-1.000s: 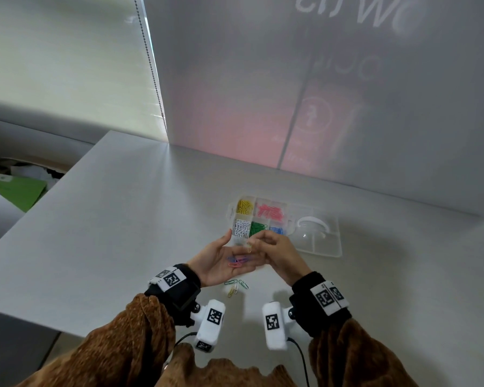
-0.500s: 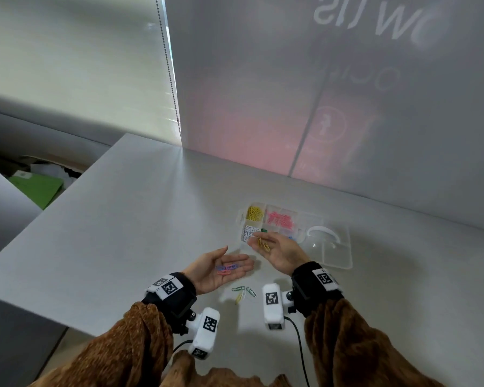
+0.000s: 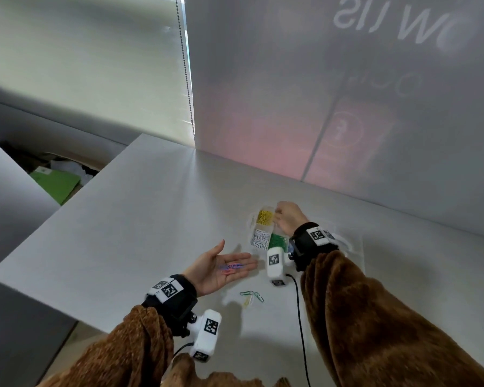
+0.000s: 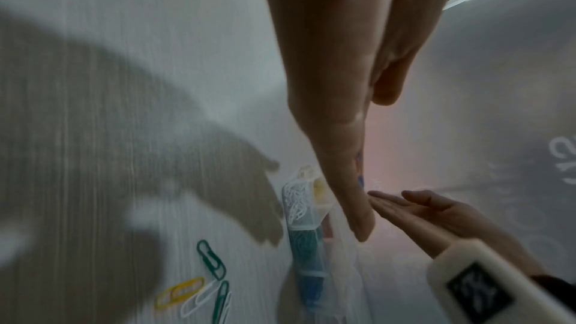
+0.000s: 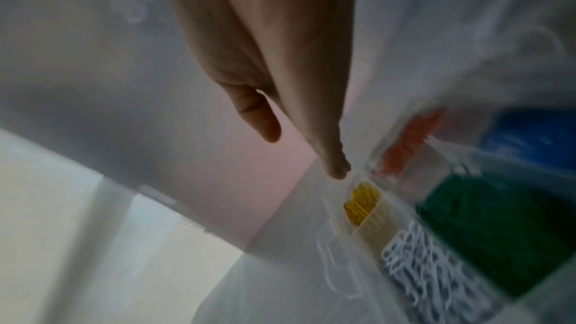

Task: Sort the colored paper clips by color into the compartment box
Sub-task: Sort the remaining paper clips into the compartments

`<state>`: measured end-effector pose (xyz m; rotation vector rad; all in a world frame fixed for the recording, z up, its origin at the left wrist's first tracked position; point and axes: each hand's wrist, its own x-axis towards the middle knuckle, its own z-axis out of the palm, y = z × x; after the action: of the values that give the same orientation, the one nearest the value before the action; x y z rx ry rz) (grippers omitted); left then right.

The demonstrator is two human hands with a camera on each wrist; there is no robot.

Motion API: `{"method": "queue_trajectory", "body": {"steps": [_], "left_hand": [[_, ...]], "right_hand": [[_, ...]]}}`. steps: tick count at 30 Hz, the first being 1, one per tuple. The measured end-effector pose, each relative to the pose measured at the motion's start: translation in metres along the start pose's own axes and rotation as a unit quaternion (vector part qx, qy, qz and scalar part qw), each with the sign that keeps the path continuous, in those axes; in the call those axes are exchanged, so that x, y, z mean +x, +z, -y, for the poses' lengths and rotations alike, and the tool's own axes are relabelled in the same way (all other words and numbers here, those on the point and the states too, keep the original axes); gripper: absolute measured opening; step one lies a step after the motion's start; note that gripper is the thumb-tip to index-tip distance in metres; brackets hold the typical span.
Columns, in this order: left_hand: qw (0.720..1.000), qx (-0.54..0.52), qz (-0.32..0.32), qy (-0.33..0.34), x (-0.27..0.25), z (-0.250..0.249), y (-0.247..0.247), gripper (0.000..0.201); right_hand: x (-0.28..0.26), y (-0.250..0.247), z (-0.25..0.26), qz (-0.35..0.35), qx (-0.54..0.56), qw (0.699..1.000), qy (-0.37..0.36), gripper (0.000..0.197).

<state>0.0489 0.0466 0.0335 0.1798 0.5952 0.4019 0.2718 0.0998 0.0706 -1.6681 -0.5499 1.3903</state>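
The right hand (image 3: pixel 288 219) is held above the compartment box (image 3: pixel 256 241) — fingers extended, nothing seen gripped; pink and blue clips (image 3: pixel 232 267) lie on the flat left hand (image 3: pixel 218 268), just short of the box.

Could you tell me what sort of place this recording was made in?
Probably an office or meeting room: a plain white table stands against frosted glass bearing mirrored lettering, beside a roller blind with a bead chain. A compartment box of sorted paper clips lies on it.

Pale grey surface (image 3: pixel 151 219). Clear compartment box (image 3: pixel 253 219) rests far right of centre, lid open flat to its right. Loose clips (image 3: pixel 250 296) lie near the front edge: two green, one yellow, one white, touching or just beside one another.
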Motion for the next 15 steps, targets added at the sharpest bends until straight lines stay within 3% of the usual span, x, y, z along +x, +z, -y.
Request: {"method": "queue_trajectory", "body": {"steps": [2, 4, 7, 9, 12, 15], "left_hand": [[1.0, -0.002, 0.012, 0.002, 0.001, -0.001, 0.003, 0.072], [1.0, -0.002, 0.016, 0.0, 0.003, -0.002, 0.005, 0.076], [0.999, 0.003, 0.044, -0.007, 0.006, -0.003, 0.006, 0.081], [0.996, 0.003, 0.087, -0.012, 0.007, -0.002, 0.007, 0.084], [0.989, 0.0, 0.144, -0.011, 0.01, 0.0, 0.009, 0.086], [0.987, 0.007, 0.161, -0.015, 0.011, 0.0, 0.012, 0.087]], "right_hand": [[-0.018, 0.002, -0.005, 0.044, -0.127, 0.986, -0.102, 0.022], [-0.048, 0.006, -0.009, 0.128, -0.201, 0.949, -0.205, 0.016], [-0.077, 0.006, -0.025, 0.2, -0.396, 0.833, -0.329, 0.006], [-0.083, 0.004, -0.036, 0.19, -0.47, 0.781, -0.363, 0.01], [-0.085, 0.001, -0.044, 0.174, -0.472, 0.778, -0.376, 0.011], [-0.087, -0.003, -0.045, 0.167, -0.421, 0.813, -0.366, 0.009]]}}
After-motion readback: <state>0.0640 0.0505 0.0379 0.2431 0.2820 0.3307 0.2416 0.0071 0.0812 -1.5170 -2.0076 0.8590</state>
